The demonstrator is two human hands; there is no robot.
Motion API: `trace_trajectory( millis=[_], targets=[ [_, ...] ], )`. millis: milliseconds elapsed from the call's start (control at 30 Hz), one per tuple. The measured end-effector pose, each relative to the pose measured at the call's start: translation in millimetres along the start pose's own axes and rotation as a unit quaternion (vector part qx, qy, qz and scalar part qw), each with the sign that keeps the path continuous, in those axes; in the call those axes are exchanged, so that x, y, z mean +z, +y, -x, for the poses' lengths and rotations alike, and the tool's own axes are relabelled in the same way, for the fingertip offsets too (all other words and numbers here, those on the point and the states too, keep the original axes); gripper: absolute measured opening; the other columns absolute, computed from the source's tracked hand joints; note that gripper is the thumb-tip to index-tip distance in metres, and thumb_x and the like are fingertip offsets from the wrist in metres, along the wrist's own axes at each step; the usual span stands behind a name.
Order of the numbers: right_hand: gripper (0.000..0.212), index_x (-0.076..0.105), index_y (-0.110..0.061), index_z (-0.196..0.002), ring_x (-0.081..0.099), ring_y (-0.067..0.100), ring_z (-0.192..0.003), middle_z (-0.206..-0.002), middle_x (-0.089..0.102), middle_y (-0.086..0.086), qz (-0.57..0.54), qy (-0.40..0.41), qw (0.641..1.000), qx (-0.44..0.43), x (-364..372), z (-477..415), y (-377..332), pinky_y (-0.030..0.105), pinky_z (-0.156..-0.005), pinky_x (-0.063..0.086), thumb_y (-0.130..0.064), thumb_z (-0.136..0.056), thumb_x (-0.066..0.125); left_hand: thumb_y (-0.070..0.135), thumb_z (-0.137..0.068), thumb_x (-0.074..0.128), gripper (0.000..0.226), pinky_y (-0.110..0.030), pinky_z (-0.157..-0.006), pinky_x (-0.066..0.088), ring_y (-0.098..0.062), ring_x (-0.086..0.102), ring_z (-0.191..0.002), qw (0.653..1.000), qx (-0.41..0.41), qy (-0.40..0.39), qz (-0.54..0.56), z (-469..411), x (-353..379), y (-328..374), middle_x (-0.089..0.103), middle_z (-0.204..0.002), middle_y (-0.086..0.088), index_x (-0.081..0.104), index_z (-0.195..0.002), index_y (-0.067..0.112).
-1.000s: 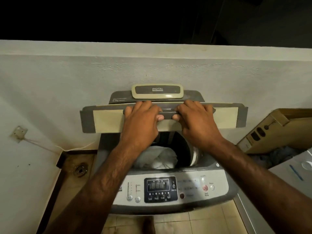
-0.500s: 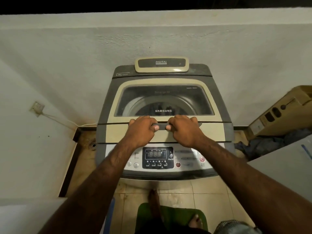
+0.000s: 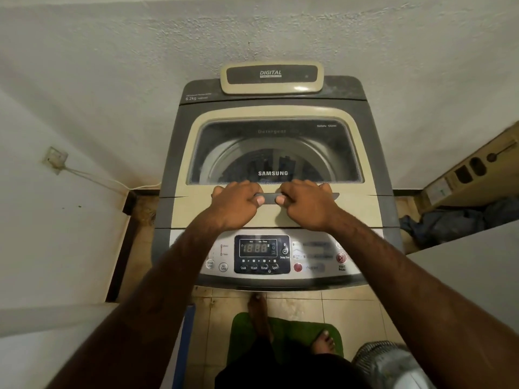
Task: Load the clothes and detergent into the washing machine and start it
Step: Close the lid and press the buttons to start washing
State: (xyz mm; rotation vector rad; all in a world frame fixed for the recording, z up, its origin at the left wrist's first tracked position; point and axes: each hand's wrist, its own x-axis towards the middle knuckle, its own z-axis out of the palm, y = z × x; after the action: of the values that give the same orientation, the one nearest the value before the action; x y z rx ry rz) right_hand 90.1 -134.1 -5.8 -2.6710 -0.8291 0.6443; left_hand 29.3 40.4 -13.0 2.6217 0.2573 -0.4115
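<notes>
A grey and cream top-loading washing machine (image 3: 373, 153) stands against the white wall. Its lid (image 3: 275, 113) lies flat and closed, and the steel drum shows through the glass window (image 3: 280, 147). My left hand (image 3: 237, 204) and my right hand (image 3: 304, 204) both grip the dark lid handle (image 3: 269, 198) at the lid's front edge. Below the hands is the control panel (image 3: 262, 255) with a dark display, a red button (image 3: 297, 267) and a start/pause button (image 3: 341, 258). The clothes inside are hidden.
A cardboard box (image 3: 471, 169) leans at the right, with dark cloth (image 3: 449, 223) heaped below it. A white surface (image 3: 477, 276) juts in at the right. A wall socket and cable (image 3: 56, 160) are at the left. My feet stand on a green mat (image 3: 286, 332).
The lid was folded up with white clothes visible in the drum; both hands brought it down flat and closed. The view has tilted further down onto the machine.
</notes>
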Motion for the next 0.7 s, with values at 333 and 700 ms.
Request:
trace_trajectory(
  millis=[333,700],
  targets=[
    [0.031,0.066,-0.027,-0.123,0.059,0.017,-0.117,-0.122,0.062,-0.002,-0.264,0.089,0.96,-0.024,-8.3,32.4,45.8,0.046,-0.107,0.05,-0.014,-0.095,0.069,0.054,-0.09,0.063,0.023,-0.043,-0.098,0.029,-0.016,0.051,-0.104,1.0,0.009,-0.008,0.013,-0.5,0.0,-1.1,0.058,-0.107,0.009,0.055,-0.101,0.036],
    [0.054,0.056,-0.024,-0.143,0.038,0.025,-0.148,-0.163,0.038,-0.001,-0.14,0.125,0.982,0.036,27.5,139.4,110.9,0.05,-0.113,0.045,-0.013,-0.092,0.072,0.061,-0.087,0.063,0.028,-0.045,-0.098,0.029,-0.016,0.056,-0.098,0.999,0.003,0.035,0.028,2.2,3.9,6.6,0.061,-0.092,0.013,0.061,-0.087,0.033]
  ],
)
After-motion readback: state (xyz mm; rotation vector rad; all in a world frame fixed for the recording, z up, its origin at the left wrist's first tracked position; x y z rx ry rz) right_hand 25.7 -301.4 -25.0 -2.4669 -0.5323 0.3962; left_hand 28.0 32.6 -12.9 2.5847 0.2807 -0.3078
